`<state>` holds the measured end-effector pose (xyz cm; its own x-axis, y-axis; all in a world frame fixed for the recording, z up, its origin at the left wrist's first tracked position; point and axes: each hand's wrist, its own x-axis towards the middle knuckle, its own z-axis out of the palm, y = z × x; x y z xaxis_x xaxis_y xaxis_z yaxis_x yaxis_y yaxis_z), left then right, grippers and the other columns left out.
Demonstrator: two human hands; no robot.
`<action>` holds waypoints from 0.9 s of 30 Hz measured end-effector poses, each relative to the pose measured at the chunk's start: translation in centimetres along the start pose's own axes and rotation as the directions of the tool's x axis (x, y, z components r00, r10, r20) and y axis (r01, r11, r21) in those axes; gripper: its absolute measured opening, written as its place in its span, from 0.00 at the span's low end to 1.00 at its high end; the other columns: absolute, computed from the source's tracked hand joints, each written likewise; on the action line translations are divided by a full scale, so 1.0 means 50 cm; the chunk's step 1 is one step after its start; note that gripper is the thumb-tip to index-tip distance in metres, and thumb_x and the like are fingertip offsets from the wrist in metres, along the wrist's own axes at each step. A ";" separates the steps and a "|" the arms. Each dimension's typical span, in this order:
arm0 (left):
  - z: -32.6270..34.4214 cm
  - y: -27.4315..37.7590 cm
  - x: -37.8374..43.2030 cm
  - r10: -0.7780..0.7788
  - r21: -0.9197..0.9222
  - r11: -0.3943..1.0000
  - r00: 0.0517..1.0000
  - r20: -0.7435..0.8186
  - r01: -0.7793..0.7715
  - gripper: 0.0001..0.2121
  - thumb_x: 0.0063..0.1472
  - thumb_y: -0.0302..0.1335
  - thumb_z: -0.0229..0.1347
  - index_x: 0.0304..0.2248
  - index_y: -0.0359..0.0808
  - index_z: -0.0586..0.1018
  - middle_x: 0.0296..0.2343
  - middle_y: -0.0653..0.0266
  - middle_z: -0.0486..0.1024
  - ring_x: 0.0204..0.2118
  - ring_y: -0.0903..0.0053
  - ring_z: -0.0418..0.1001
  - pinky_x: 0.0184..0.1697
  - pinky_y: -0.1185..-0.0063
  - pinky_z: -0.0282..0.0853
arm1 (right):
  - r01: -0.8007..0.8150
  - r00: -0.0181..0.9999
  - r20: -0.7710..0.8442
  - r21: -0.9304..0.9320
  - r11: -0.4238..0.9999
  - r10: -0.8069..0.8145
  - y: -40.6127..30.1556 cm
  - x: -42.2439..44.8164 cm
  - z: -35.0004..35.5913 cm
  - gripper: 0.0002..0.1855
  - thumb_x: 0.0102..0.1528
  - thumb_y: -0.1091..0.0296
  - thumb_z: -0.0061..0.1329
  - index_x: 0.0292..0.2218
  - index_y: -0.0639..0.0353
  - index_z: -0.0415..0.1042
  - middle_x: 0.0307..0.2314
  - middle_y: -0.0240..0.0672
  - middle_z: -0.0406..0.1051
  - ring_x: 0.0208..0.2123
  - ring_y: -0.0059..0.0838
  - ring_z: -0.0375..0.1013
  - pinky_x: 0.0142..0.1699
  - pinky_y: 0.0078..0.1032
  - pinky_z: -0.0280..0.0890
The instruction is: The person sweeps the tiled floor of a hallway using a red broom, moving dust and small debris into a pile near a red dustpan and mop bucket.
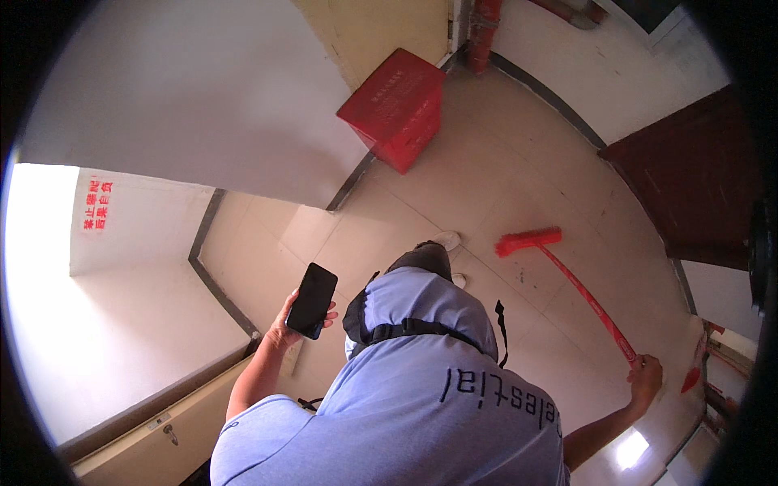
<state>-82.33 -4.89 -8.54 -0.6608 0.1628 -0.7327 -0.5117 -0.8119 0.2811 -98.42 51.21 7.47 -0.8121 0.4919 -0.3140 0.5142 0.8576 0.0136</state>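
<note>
My left hand [284, 322] holds a smartphone [312, 301] with a dark screen, raised at the left of my body. My right hand [645, 378] is closed around the upper end of a red broom handle [592, 302], out to the right. The handle slants down to a red broom head [527, 240], whose bristles appear to rest on the beige tiled floor [389, 225] ahead of my feet. Between my hands are my blue shirt and a black strap [419, 328]. My light shoes [448, 240] stand on the tiles.
A red metal box [401, 103] bearing writing stands by the wall ahead, near a red pipe [483, 36]. To the right is a dark brown door [687, 176]. A pale wall corner [328, 209] juts in at left; a cream door [176, 419] with a key lies lower left.
</note>
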 end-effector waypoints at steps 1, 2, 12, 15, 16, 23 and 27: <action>0.002 0.006 0.005 -0.014 -0.008 1.000 1.000 0.005 0.014 0.30 0.44 0.48 0.41 0.42 0.31 0.55 0.36 0.50 0.59 0.37 0.62 0.61 0.39 0.71 0.58 | -0.004 1.000 -0.001 -0.001 1.000 0.004 0.010 0.006 0.004 0.13 0.45 0.67 0.33 0.19 0.66 0.64 0.12 0.40 0.61 0.13 0.27 0.61 0.22 0.23 0.55; 0.003 0.009 0.010 -0.018 -0.007 1.000 1.000 0.007 0.018 0.30 0.44 0.48 0.41 0.42 0.31 0.55 0.36 0.50 0.59 0.37 0.62 0.61 0.39 0.71 0.58 | 0.064 0.997 -0.030 -0.111 0.992 -0.068 0.029 0.018 0.010 0.13 0.45 0.66 0.32 0.19 0.66 0.64 0.12 0.40 0.61 0.15 0.29 0.61 0.25 0.24 0.55; 0.012 0.035 0.066 0.018 0.050 0.999 1.000 -0.005 -0.017 0.31 0.44 0.49 0.40 0.41 0.33 0.56 0.34 0.51 0.61 0.34 0.63 0.62 0.34 0.72 0.60 | 0.130 0.989 -0.036 -0.212 0.969 -0.141 0.013 0.023 0.000 0.15 0.45 0.63 0.29 0.20 0.66 0.63 0.15 0.41 0.62 0.22 0.36 0.60 0.32 0.30 0.52; 0.026 0.042 0.079 0.022 0.039 0.999 0.999 0.036 -0.024 0.30 0.43 0.48 0.42 0.41 0.33 0.56 0.34 0.52 0.61 0.33 0.64 0.63 0.31 0.75 0.62 | 0.162 0.969 -0.148 -0.213 0.963 -0.196 0.030 0.028 0.013 0.15 0.45 0.63 0.30 0.20 0.65 0.63 0.12 0.40 0.61 0.20 0.35 0.61 0.31 0.29 0.53; 0.033 0.045 0.082 0.019 0.031 0.999 0.998 0.057 -0.021 0.30 0.43 0.48 0.42 0.41 0.33 0.57 0.34 0.52 0.61 0.33 0.64 0.63 0.31 0.75 0.62 | 0.159 0.970 -0.148 -0.216 0.963 -0.194 0.026 0.025 0.009 0.15 0.45 0.63 0.30 0.20 0.65 0.63 0.12 0.40 0.61 0.20 0.35 0.61 0.31 0.29 0.53; 0.054 0.055 0.094 -0.001 0.033 0.999 0.982 0.191 -0.006 0.30 0.43 0.47 0.44 0.42 0.35 0.56 0.35 0.53 0.61 0.30 0.66 0.64 0.26 0.78 0.63 | 0.128 0.989 -0.068 -0.064 0.990 -0.132 -0.009 0.006 -0.006 0.15 0.45 0.64 0.31 0.17 0.66 0.63 0.08 0.37 0.60 0.10 0.26 0.61 0.19 0.24 0.56; 0.053 0.048 0.096 -0.006 0.064 0.998 0.991 0.135 -0.003 0.30 0.43 0.47 0.44 0.42 0.36 0.56 0.35 0.53 0.61 0.30 0.66 0.64 0.28 0.77 0.63 | 0.129 0.988 -0.074 -0.059 0.990 -0.133 -0.008 0.003 -0.008 0.16 0.45 0.65 0.30 0.15 0.65 0.62 0.07 0.37 0.59 0.10 0.24 0.61 0.18 0.22 0.56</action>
<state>-88.17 -4.55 -9.74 -0.7258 0.2420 -0.6439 -0.5442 -0.7746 0.3223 -98.83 51.01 7.80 -0.8914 0.3832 -0.2419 0.3882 0.9211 0.0287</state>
